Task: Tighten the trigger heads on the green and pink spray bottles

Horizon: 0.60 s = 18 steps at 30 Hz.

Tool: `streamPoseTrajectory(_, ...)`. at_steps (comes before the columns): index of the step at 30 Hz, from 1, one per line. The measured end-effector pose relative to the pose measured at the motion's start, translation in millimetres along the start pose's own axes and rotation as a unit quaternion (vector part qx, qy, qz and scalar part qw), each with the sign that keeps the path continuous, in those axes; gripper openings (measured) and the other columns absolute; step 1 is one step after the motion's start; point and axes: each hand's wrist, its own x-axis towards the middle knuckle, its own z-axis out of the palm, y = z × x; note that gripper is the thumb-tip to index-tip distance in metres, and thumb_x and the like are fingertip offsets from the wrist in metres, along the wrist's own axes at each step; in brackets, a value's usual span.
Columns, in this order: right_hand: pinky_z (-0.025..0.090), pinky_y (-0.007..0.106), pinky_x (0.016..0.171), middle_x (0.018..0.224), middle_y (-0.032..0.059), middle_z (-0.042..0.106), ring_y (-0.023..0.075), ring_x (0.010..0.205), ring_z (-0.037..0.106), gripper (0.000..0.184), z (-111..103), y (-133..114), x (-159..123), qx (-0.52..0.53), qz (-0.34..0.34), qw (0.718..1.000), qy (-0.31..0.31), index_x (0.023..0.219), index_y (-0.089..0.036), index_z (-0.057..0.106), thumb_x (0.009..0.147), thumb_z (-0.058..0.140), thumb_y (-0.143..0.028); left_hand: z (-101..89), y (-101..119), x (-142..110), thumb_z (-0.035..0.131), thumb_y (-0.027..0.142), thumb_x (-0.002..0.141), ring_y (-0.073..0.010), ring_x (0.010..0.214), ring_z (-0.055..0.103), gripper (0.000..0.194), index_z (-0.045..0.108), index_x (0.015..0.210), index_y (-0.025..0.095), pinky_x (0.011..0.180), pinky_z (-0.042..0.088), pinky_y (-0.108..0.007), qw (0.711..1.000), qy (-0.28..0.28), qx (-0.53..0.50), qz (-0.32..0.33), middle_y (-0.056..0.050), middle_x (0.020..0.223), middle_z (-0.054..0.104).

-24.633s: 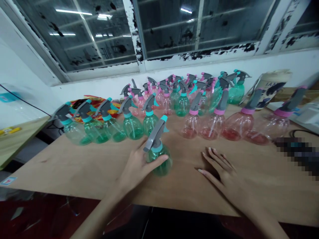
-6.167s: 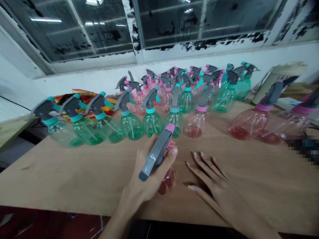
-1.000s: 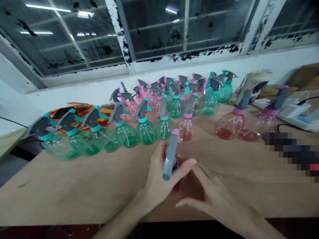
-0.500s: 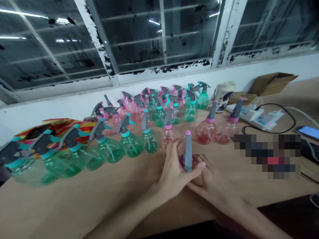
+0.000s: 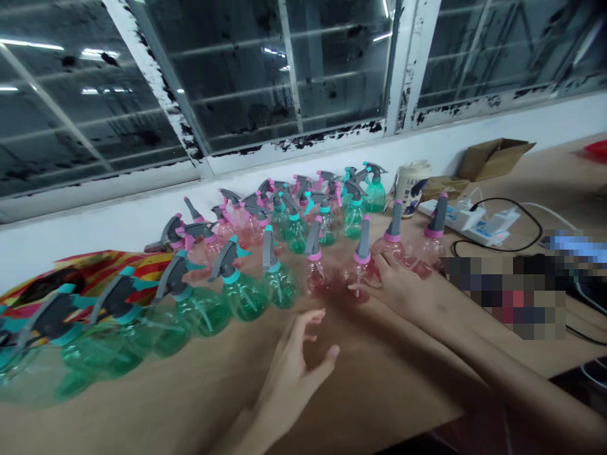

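Note:
My right hand [image 5: 403,287] holds a clear pink spray bottle [image 5: 363,268] by its round body, which stands upright at the right part of the front row. Its grey trigger head sits on a pink collar. Nearer to me, my left hand [image 5: 301,360] is empty above the table, fingers curved and parted from the thumb. Another pink spray bottle [image 5: 313,268] stands just left of the held one. To the right are two more pink ones, a nearer bottle [image 5: 391,237] partly covered by my right hand and a farther bottle [image 5: 431,243].
Several green spray bottles [image 5: 244,294] continue the row leftward, with a mixed pink and green cluster behind. A striped cloth [image 5: 142,272] lies at the left. Toward the right are a printed cup [image 5: 411,189], a cardboard box [image 5: 493,159], a power strip [image 5: 486,234] and cables.
The pink spray bottle has moved forward from between both hands into the row, with my right hand on it. My left hand has let go and drawn back toward me. The view has shifted slightly.

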Motion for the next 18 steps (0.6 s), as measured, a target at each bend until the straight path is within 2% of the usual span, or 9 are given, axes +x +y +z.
streamPoseTrajectory(2,0.052,0.039,0.062,0.112,0.0153,0.063,0.031,0.089,0.067,0.052,-1.5,-3.4,6.2,-0.008,0.013,1.0,-0.006,0.115,-0.016,0.055,0.089,0.047,-0.06,-2.3,-5.7,-7.0,0.059,0.027,0.086,-0.0236,0.11,0.06,0.034,0.052,0.119,0.03,0.095,0.05,-0.043,1.0,-0.009,0.015,-0.023,-0.003,0.126,0.061)
streamPoseTrajectory(6,0.051,0.036,0.059,0.113,0.014,0.064,0.0307,0.09,0.069,0.048,-1.9,-8.5,16.1,-0.018,0.024,0.999,-0.014,0.117,-0.019,0.054,0.088,0.052,-0.057,-5.5,-13.5,-13.9,0.059,0.03,0.087,-0.0235,0.106,0.063,0.032,0.053,0.118,0.034,0.093,0.051,-0.043,0.998,-0.026,0.037,-0.051,-0.001,0.123,0.063)
streamPoseTrajectory(10,0.051,0.036,0.059,0.117,0.015,0.063,0.0329,0.09,0.07,0.053,-1.6,-12.4,22.4,-0.018,0.035,0.999,-0.015,0.124,-0.02,0.05,0.087,0.054,-0.058,-8.2,-17.4,-12.1,0.057,0.031,0.088,-0.0236,0.109,0.062,0.03,0.054,0.118,0.033,0.095,0.05,-0.042,0.998,-0.038,0.03,-0.05,-0.002,0.121,0.064)
streamPoseTrajectory(16,0.051,0.04,0.059,0.119,0.0158,0.063,0.0343,0.087,0.07,0.061,-0.9,-18.2,25.8,-0.006,0.052,0.998,-0.018,0.129,-0.02,0.048,0.085,0.054,-0.062,-6.6,-17.6,-9.2,0.058,0.037,0.089,-0.0236,0.102,0.064,0.032,0.054,0.12,0.034,0.086,0.054,-0.041,0.992,-0.051,0.026,-0.11,-0.003,0.124,0.062)
streamPoseTrajectory(18,0.051,0.04,0.06,0.12,0.0156,0.062,0.0345,0.088,0.07,0.064,-5.4,-19.1,22.1,-0.002,0.053,0.998,-0.021,0.132,-0.019,0.046,0.085,0.053,-0.062,-4.7,-18.9,-7.0,0.058,0.037,0.089,-0.0235,0.104,0.064,0.032,0.054,0.12,0.033,0.087,0.053,-0.041,0.993,-0.05,0.023,-0.106,-0.003,0.123,0.063)
